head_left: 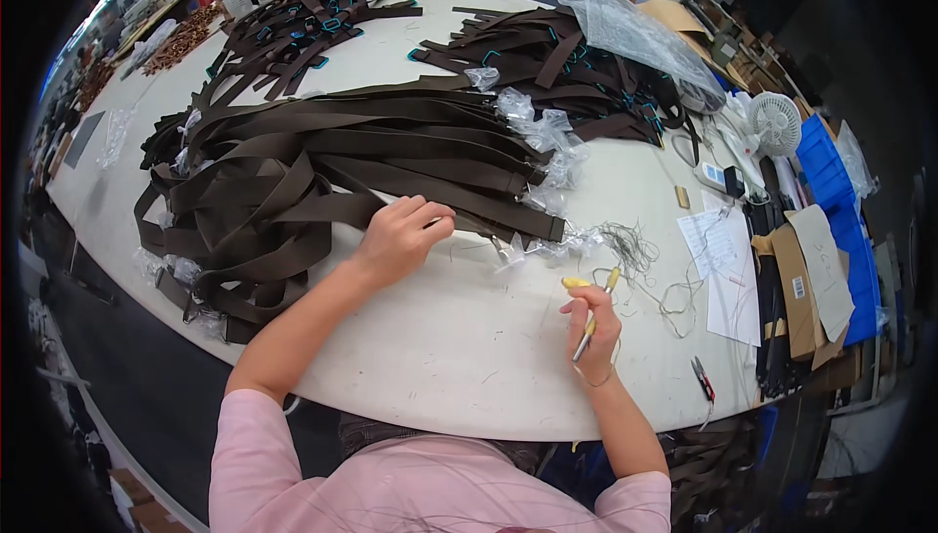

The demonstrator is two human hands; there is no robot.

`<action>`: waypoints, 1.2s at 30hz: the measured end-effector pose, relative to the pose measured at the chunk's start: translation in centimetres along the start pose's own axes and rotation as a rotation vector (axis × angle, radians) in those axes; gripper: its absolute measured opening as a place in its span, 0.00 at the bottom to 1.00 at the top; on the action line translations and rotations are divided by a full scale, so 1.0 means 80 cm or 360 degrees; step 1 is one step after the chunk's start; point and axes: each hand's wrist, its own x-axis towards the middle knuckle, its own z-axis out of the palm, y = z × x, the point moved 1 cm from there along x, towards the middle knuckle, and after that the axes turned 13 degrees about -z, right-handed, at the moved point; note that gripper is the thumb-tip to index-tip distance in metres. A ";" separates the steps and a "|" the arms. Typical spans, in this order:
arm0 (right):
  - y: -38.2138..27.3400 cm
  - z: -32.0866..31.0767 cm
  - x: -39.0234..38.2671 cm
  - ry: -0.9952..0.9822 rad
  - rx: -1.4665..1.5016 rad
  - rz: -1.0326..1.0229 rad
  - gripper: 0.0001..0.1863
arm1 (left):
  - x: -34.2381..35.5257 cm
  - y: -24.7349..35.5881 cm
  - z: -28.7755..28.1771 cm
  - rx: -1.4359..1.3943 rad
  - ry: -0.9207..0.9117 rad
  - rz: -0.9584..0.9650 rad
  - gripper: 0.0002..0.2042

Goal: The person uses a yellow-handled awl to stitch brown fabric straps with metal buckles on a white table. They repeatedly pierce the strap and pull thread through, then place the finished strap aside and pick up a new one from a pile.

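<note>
My left hand (pixel 404 237) is closed at the near edge of a big bundle of dark brown webbing straps (pixel 381 132). One strap (pixel 337 207) runs into its fingers from the left; the fingertips are partly hidden. To the right, over the bare table, my right hand (pixel 596 328) is wrapped round a slim pen-like tool (pixel 585 340) with a silver shaft and a yellow end. Something yellow covers one of its fingertips. Clear plastic bits (pixel 552 152) cling to the strap ends, and a tangle of loose dark threads (pixel 630 248) lies just beyond my right hand.
Two more strap piles with blue-edged pieces, a left one (pixel 293 35) and a right one (pixel 547 54), lie at the back of the white table (pixel 469 367). Red-handled snips (pixel 703 379), paper sheets (pixel 718 259), a small fan (pixel 774 125) and a cardboard box (pixel 796 279) stand along the right.
</note>
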 end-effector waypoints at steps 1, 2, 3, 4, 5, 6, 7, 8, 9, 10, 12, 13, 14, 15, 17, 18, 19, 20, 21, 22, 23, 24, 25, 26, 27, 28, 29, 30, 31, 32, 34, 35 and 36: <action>0.004 -0.002 0.000 0.0076 -0.0004 0.0018 0.05 | -0.004 0.016 -0.018 -0.0033 0.0181 0.0044 0.07; 0.007 -0.004 -0.001 0.0146 -0.0007 0.0040 0.05 | -0.020 0.026 -0.035 0.0025 0.0096 0.0070 0.07; 0.004 -0.007 0.003 0.0156 -0.0058 0.0019 0.05 | -0.043 0.031 -0.049 0.0000 -0.0019 0.0168 0.07; -0.001 -0.009 0.002 0.0152 -0.0022 0.0058 0.05 | -0.063 0.034 -0.058 -0.0026 -0.0131 0.0269 0.06; -0.008 -0.008 0.001 0.0148 0.0013 0.0097 0.05 | -0.080 0.035 -0.064 -0.0072 -0.0254 0.0219 0.07; -0.010 -0.007 -0.002 0.0154 0.0045 0.0135 0.05 | -0.092 0.037 -0.070 -0.0118 -0.0376 0.0178 0.08; -0.010 -0.004 -0.003 0.0018 -0.0046 -0.0058 0.10 | -0.099 0.036 -0.075 -0.0165 -0.0497 0.0137 0.08; -0.015 0.007 -0.004 -0.0058 -0.0013 -0.0135 0.12 | -0.103 0.035 -0.079 -0.0316 -0.0601 -0.0160 0.10; -0.028 0.023 0.002 -0.0132 0.0018 -0.0218 0.13 | -0.093 0.043 -0.088 -0.0465 -0.0695 -0.0457 0.12; -0.037 0.038 0.007 -0.0206 0.0037 -0.0306 0.15 | -0.081 0.053 -0.092 -0.0619 -0.0779 -0.0749 0.13; -0.046 0.070 0.015 -0.0340 -0.0071 -0.0433 0.17 | -0.061 0.061 -0.080 -0.0496 -0.0905 -0.0783 0.18; -0.048 0.083 0.019 -0.0414 -0.0133 -0.0504 0.18 | -0.058 0.060 -0.062 -0.0427 -0.0904 -0.0695 0.18; -0.047 0.093 0.022 -0.0436 -0.0121 -0.0449 0.19 | -0.058 0.059 -0.044 -0.0358 -0.0901 -0.0609 0.17; -0.042 0.102 0.024 -0.0451 -0.0110 -0.0394 0.20 | -0.055 0.059 -0.030 -0.0373 -0.0876 -0.0525 0.15; -0.032 0.111 0.019 -0.0428 -0.0029 -0.0310 0.22 | -0.055 0.053 -0.023 -0.0471 -0.0838 -0.0399 0.12; -0.036 0.109 0.016 -0.0458 0.0030 -0.0366 0.22 | -0.057 0.050 -0.024 -0.0512 -0.0823 -0.0347 0.10; -0.044 0.102 0.011 -0.0486 0.0092 -0.0417 0.22 | -0.062 0.049 -0.032 -0.0451 -0.0784 -0.0149 0.10; -0.053 0.093 0.008 -0.0513 0.0154 -0.0466 0.23 | -0.069 0.049 -0.043 -0.0389 -0.0743 0.0048 0.10; -0.065 0.079 0.012 -0.0608 0.0155 -0.0689 0.23 | -0.075 0.050 -0.051 -0.0329 -0.0701 0.0246 0.10; -0.067 0.072 0.003 -0.0638 0.0136 -0.0752 0.23 | -0.080 0.050 -0.051 -0.0346 -0.0638 0.0306 0.12; -0.069 0.066 -0.006 -0.0667 0.0117 -0.0814 0.23 | -0.085 0.051 -0.050 -0.0364 -0.0575 0.0366 0.14; -0.074 0.065 -0.008 -0.0691 0.0096 -0.0873 0.23 | -0.091 0.052 -0.049 -0.0382 -0.0516 0.0431 0.17; -0.081 0.066 0.001 -0.0705 -0.0004 -0.0798 0.22 | -0.092 0.042 -0.046 -0.0490 -0.0791 0.0293 0.19; -0.080 0.066 -0.002 -0.0731 0.0016 -0.0679 0.20 | -0.094 0.041 -0.047 -0.0678 -0.0826 0.0121 0.19; -0.078 0.067 -0.003 -0.0749 0.0030 -0.0564 0.18 | -0.090 0.042 -0.052 -0.0859 -0.0855 -0.0045 0.20; -0.076 0.066 -0.004 -0.0766 0.0045 -0.0448 0.17 | -0.085 0.042 -0.057 -0.1039 -0.0884 -0.0214 0.20; -0.076 0.065 -0.005 -0.0788 0.0031 -0.0464 0.16 | -0.080 0.039 -0.062 -0.1287 -0.1033 -0.0396 0.21; -0.076 0.065 -0.007 -0.0812 0.0025 -0.0480 0.16 | -0.081 0.035 -0.059 -0.1181 -0.1061 -0.0400 0.21; -0.076 0.065 -0.009 -0.0835 0.0020 -0.0496 0.16 | -0.083 0.030 -0.054 -0.1076 -0.1090 -0.0402 0.21; -0.075 0.068 -0.008 -0.0825 -0.0005 -0.0531 0.16 | -0.084 0.026 -0.052 -0.0970 -0.1119 -0.0404 0.21; -0.067 0.071 -0.001 -0.0816 -0.0077 -0.0600 0.16 | -0.077 0.030 -0.045 -0.0798 -0.0995 -0.0369 0.20; -0.064 0.072 0.005 -0.0815 -0.0144 -0.0584 0.16 | -0.072 0.031 -0.043 -0.0744 -0.0986 -0.0385 0.20; -0.062 0.071 0.013 -0.0816 -0.0218 -0.0573 0.16 | -0.066 0.032 -0.040 -0.0694 -0.0970 -0.0397 0.20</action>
